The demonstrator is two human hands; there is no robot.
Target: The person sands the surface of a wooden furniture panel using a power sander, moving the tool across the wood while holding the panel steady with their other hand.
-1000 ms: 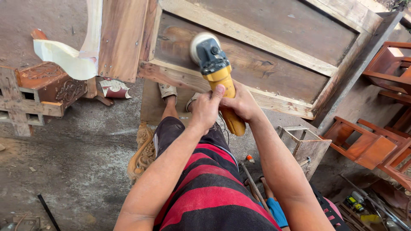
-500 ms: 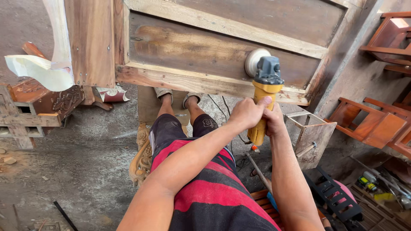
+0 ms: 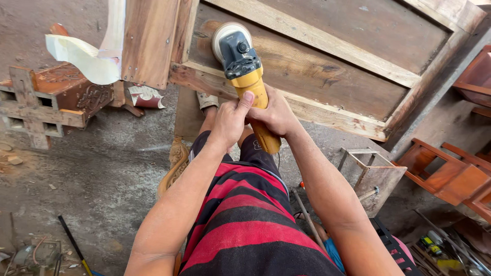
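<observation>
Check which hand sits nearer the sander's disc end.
Left. The left hand grips the yellow sander body higher up, thumb closest to the sanding disc. The right hand wraps the handle just behind it, farther from the disc.

one sander (image 3: 245, 76), two hands (image 3: 230, 120), perhaps three chairs (image 3: 450, 176)

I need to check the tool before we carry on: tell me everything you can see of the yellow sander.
The yellow sander is a handheld power tool with a long yellow body, a dark grey head and a round pale pad at its tip. It points away from the person, tilted slightly left, pad pressed flat against the recessed wooden panel. The left hand and right hand both grip the yellow body near its middle; its rear end juts out below them. Whether it is running cannot be told.
</observation>
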